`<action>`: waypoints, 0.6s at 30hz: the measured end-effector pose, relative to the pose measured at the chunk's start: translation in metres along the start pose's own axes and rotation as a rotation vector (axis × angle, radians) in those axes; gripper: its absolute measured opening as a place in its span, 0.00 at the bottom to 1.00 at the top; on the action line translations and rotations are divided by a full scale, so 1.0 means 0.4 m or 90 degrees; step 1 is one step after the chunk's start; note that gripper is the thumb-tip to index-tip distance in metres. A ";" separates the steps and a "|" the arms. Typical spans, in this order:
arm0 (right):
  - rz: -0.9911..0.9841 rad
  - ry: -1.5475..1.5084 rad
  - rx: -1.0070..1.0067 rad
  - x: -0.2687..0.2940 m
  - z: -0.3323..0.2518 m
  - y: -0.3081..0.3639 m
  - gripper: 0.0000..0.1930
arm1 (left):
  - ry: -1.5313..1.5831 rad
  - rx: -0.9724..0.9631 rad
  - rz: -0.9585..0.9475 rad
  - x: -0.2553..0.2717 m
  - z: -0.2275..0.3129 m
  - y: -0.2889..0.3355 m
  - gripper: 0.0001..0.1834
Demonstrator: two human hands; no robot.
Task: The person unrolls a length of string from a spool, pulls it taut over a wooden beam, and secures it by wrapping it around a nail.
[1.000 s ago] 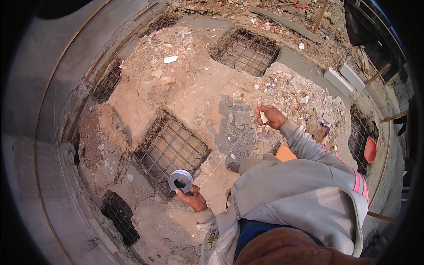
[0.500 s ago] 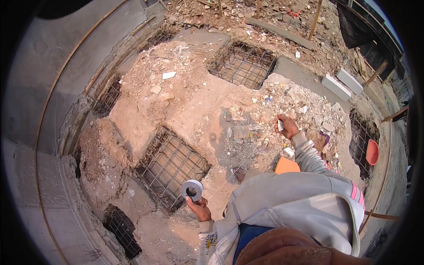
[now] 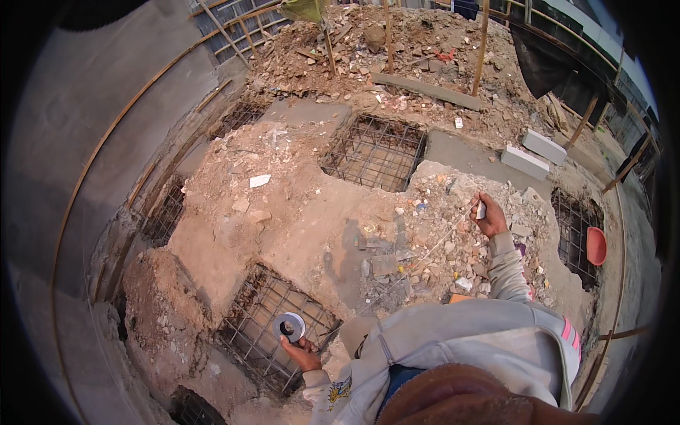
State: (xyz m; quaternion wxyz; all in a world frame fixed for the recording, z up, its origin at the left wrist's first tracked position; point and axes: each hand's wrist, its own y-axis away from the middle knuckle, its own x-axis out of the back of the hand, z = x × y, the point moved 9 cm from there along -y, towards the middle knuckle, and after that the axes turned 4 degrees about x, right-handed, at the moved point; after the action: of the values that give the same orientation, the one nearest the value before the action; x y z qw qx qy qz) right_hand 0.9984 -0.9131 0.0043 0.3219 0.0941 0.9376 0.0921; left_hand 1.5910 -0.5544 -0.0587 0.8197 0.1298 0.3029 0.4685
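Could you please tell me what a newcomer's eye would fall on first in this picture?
Probably the round grey roll in the left hand, seen against a square pit with a steel-bar grid at lower left. Next might come the right hand, pinching a small white piece above the rubble right of centre. The red basin near the right edge also stands out.

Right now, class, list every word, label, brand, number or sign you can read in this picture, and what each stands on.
None can be read.
Yellow mark on the grey jacket: too small to tell whether it holds letters.
Roll in the left hand: no lettering shows.
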 end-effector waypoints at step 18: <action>0.173 -0.066 0.106 0.160 0.065 -0.225 0.11 | -0.110 0.013 -0.134 -0.442 0.113 -0.588 0.23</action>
State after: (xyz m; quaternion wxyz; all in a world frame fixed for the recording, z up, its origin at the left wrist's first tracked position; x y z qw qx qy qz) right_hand 0.9544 -0.9819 -0.0741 0.3456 0.2508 0.9027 0.0522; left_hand 1.7144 -0.8248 -0.0740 0.8859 0.1452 0.2481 0.3641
